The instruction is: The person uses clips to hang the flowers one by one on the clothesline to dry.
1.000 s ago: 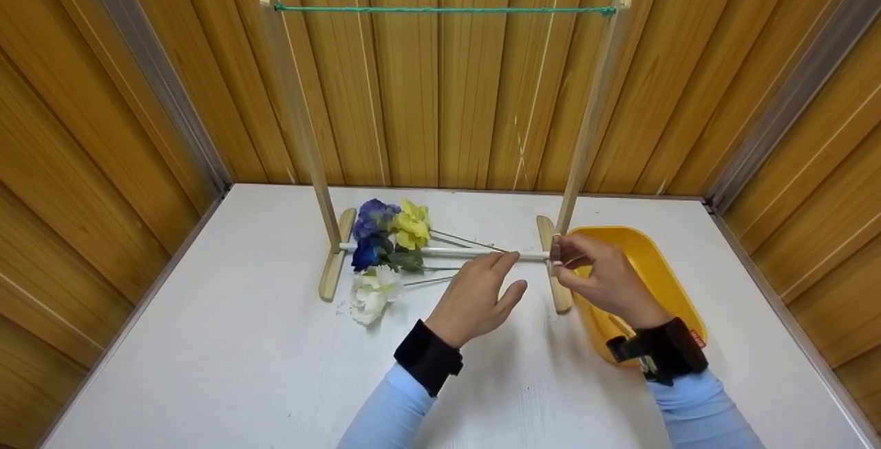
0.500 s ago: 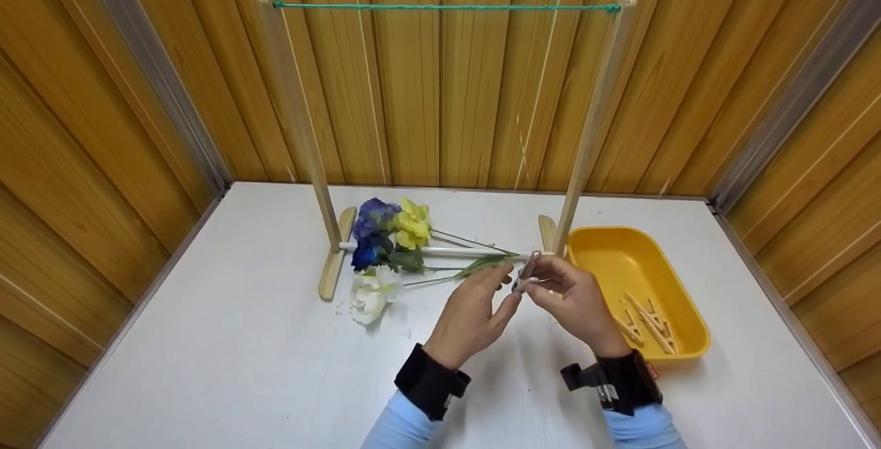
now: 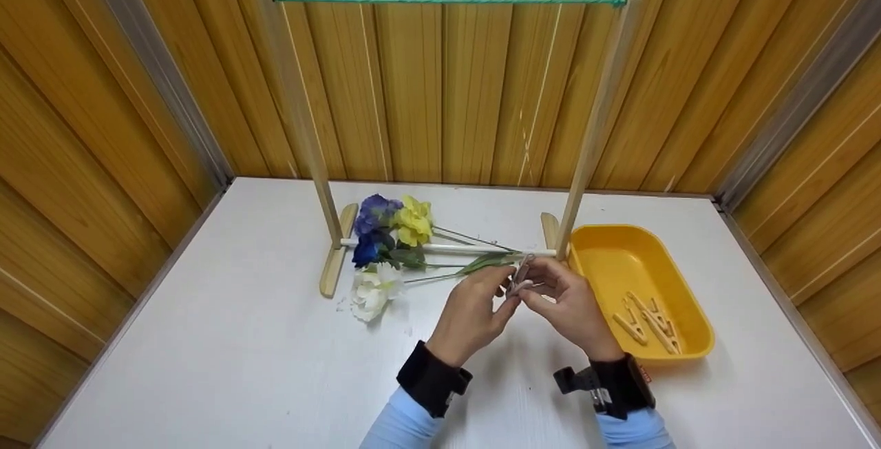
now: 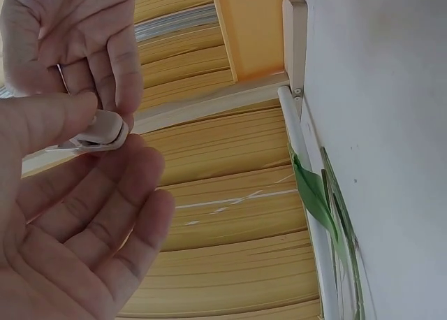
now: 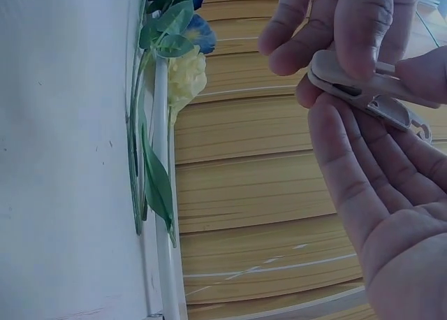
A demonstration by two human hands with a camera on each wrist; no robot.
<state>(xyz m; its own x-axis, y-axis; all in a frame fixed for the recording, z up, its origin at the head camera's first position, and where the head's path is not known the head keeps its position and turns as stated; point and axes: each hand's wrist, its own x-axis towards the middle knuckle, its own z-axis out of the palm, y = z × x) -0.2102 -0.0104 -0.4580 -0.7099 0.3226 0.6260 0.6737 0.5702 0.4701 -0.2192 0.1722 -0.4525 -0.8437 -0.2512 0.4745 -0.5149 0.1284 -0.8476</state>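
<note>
Both hands meet low over the table, in front of the white rod of a wooden stand. Between them is a pale clothes peg [image 5: 330, 70], turned at a slant. My left hand [image 3: 471, 311] pinches its nose end between thumb and fingers, as both wrist views show. My right hand [image 3: 575, 304] holds the handle end, with the thumb on top and fingers beneath. In the head view the fingers cover much of the peg. Left of the hands lie artificial flowers: white [image 3: 373, 292], yellow [image 3: 414, 222], purple [image 3: 377, 211] and dark blue [image 3: 366, 249], with stems pointing right.
A yellow tray [image 3: 606, 256] with several clothes pegs [image 3: 661, 328] stands to the right. The stand's left post [image 3: 303, 118] and right post [image 3: 600, 118] carry a green cord [image 3: 440, 1] stretched across the top. Wood-patterned walls enclose the white table [image 3: 206, 332].
My right hand has come left from beside the tray and right post, bringing the peg to the left hand. The left hand now pinches the peg too. The tray's pegs have come into view.
</note>
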